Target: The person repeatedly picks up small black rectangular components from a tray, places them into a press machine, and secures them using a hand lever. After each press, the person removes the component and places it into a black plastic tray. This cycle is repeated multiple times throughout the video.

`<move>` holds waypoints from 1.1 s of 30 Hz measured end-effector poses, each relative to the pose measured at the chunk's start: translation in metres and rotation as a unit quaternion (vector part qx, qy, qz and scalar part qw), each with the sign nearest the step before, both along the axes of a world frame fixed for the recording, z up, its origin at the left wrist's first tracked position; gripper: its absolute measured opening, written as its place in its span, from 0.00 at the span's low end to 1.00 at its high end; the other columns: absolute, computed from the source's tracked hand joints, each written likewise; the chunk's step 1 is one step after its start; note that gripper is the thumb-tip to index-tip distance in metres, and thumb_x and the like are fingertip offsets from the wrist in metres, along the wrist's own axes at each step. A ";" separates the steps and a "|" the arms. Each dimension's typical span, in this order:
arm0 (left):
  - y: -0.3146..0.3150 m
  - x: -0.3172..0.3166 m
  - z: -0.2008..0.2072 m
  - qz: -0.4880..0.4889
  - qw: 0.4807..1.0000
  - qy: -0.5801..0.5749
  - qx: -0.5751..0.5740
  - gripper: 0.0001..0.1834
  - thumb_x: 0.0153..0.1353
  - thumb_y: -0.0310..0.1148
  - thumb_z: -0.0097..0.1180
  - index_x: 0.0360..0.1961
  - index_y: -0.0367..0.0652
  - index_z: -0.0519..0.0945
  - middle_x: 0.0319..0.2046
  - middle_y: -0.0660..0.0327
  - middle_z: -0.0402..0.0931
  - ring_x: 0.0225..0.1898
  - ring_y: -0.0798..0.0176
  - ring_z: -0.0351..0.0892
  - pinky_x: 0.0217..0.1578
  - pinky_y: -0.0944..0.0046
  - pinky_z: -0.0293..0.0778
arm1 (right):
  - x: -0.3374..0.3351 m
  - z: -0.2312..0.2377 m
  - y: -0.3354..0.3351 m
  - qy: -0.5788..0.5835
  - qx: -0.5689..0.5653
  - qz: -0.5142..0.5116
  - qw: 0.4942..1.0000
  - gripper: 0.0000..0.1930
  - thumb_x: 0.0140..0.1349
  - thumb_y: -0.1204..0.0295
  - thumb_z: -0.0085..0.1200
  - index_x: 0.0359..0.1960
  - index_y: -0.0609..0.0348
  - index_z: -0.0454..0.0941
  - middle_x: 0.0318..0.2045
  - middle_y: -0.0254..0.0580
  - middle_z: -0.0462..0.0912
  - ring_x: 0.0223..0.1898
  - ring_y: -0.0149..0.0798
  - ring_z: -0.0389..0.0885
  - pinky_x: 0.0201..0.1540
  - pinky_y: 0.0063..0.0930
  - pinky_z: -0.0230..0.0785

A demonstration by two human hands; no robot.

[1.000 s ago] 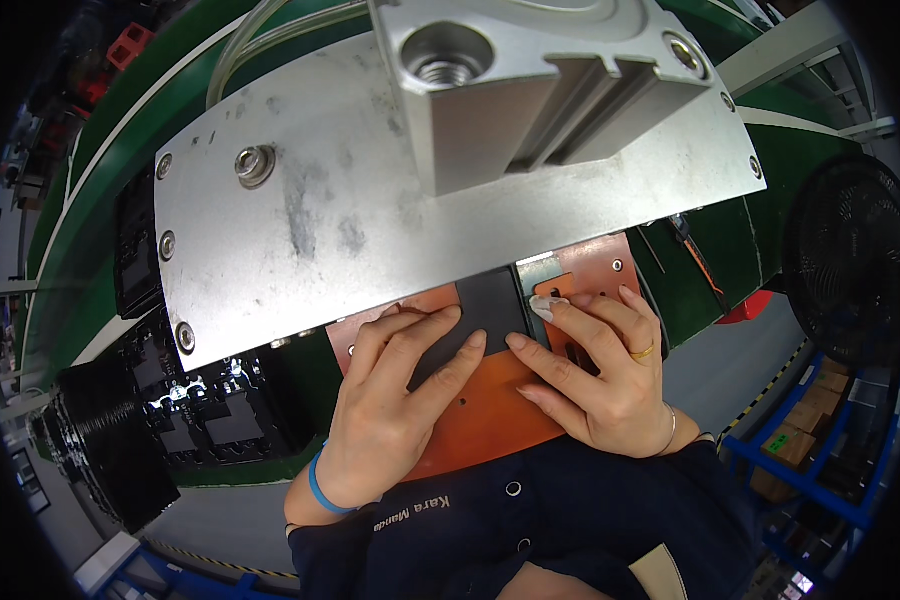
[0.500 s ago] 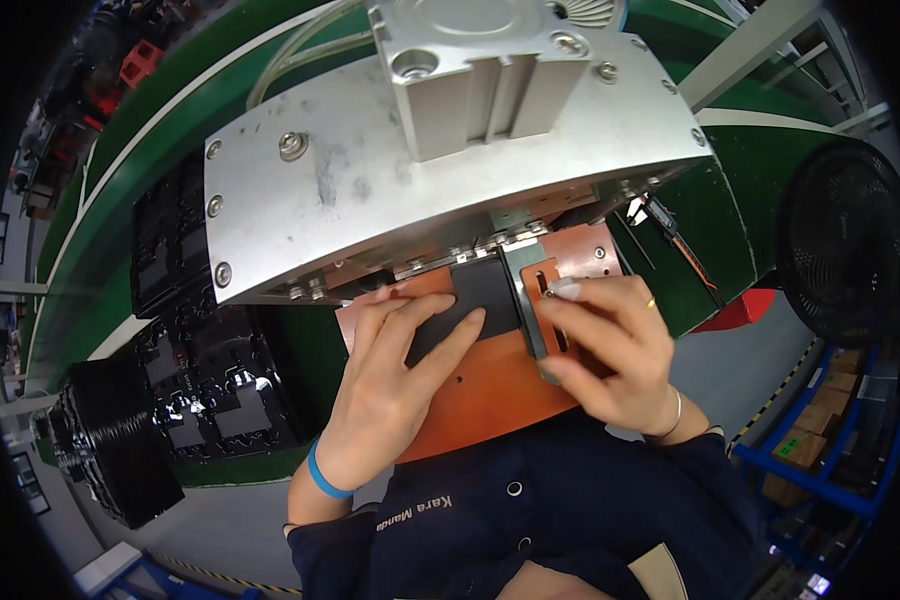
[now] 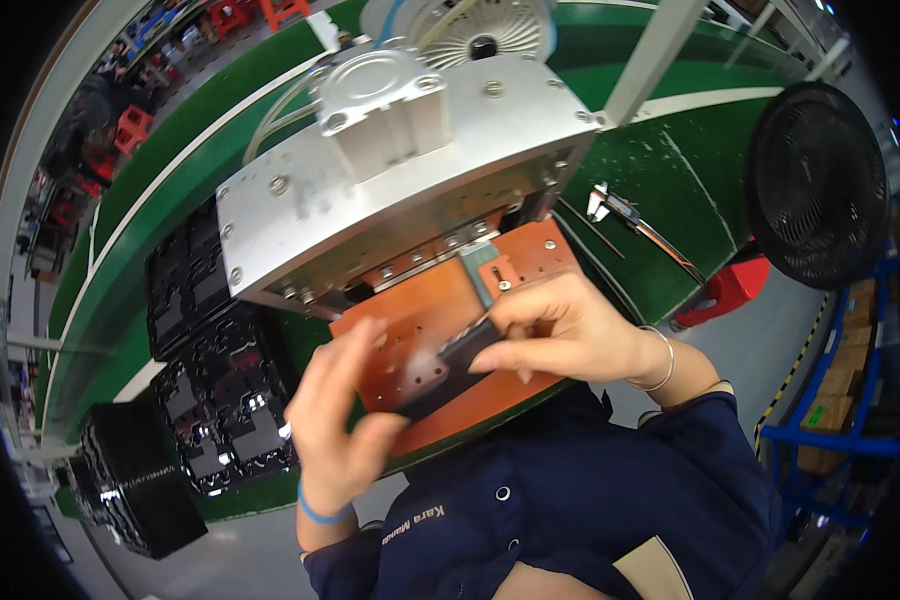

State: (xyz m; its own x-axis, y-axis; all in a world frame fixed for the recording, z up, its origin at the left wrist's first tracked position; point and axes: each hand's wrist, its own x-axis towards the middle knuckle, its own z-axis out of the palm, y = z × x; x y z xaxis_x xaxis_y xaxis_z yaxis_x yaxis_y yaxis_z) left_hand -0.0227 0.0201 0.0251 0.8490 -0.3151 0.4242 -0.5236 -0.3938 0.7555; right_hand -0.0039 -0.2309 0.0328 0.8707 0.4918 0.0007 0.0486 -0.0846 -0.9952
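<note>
A dark grey flat piece [image 3: 452, 378] is pinched between the thumb and fingers of my right hand [image 3: 575, 325]. It is tilted above the near part of the orange plate [image 3: 425, 305]. My left hand [image 3: 332, 405] is beside the piece's left end, smeared by motion, with its thumb and fingers apart and holding nothing I can see. Behind both hands stands a silver metal machine [image 3: 400, 210], and the orange plate reaches up to its low front opening. A small slotted orange block [image 3: 496, 274] sits on a metal strip at the plate's right side.
Black moulded trays [image 3: 220, 400] lie on the green bench at left, with a black stack [image 3: 135, 480] nearer. At right are a caliper [image 3: 635, 220], a thin rod [image 3: 592, 228], a black fan [image 3: 818, 185] and a red stool [image 3: 725, 292]. Another fan [image 3: 482, 45] stands behind the machine.
The dark piece has left the plate by the machine's opening and come toward me in my right hand. My right hand has left the slotted block; my left has come off the piece.
</note>
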 end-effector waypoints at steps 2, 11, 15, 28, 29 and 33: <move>0.008 0.003 0.004 -0.107 0.945 0.267 -0.155 0.31 0.68 0.44 0.49 0.61 0.26 0.69 0.44 0.49 0.81 0.47 0.58 0.81 0.47 0.61 0.76 | -0.004 -0.004 0.004 -0.175 -0.001 0.027 0.984 0.07 0.56 0.71 0.65 0.35 0.58 0.83 0.27 0.38 0.81 0.26 0.31 0.80 0.27 0.25 0.69; 0.012 0.005 -0.014 -0.209 0.765 0.524 -0.310 0.14 0.52 0.15 0.64 0.41 0.31 0.78 0.38 0.52 0.83 0.38 0.62 0.84 0.41 0.64 0.80 | -0.005 -0.009 -0.025 -0.461 -0.176 -0.101 0.864 0.16 0.49 0.73 0.63 0.43 0.51 0.82 0.47 0.39 0.80 0.44 0.44 0.81 0.46 0.33 0.76; 0.004 0.003 -0.003 -0.079 0.832 0.429 -0.342 0.15 0.56 0.16 0.60 0.42 0.38 0.70 0.39 0.52 0.82 0.36 0.62 0.84 0.38 0.64 0.81 | 0.011 -0.056 -0.117 -0.312 -0.386 -0.400 0.771 0.18 0.49 0.82 0.60 0.45 0.61 0.80 0.45 0.49 0.79 0.48 0.51 0.78 0.53 0.38 0.71; -0.014 0.016 -0.006 -0.039 0.848 0.413 -0.329 0.08 0.63 0.22 0.54 0.34 0.42 0.66 0.32 0.54 0.81 0.27 0.66 0.83 0.27 0.67 0.83 | 0.004 -0.103 -0.200 -0.114 -0.353 -0.421 0.828 0.12 0.43 0.79 0.55 0.34 0.62 0.75 0.22 0.36 0.76 0.23 0.25 0.71 0.29 0.21 0.64; -0.012 0.015 -0.007 -0.043 0.845 0.418 -0.331 0.08 0.63 0.23 0.53 0.34 0.42 0.66 0.31 0.54 0.81 0.26 0.66 0.83 0.26 0.67 0.82 | 0.000 -0.093 -0.190 -0.133 -0.321 -0.436 0.830 0.16 0.44 0.80 0.54 0.38 0.62 0.76 0.23 0.34 0.76 0.24 0.23 0.70 0.29 0.18 0.63; -0.020 0.014 -0.007 -0.045 0.837 0.438 -0.326 0.09 0.63 0.24 0.54 0.33 0.43 0.65 0.27 0.56 0.80 0.21 0.66 0.82 0.23 0.68 0.80 | -0.021 -0.039 -0.137 -0.201 -0.185 -0.435 0.858 0.29 0.44 0.82 0.53 0.54 0.61 0.76 0.25 0.30 0.77 0.24 0.20 0.68 0.26 0.14 0.57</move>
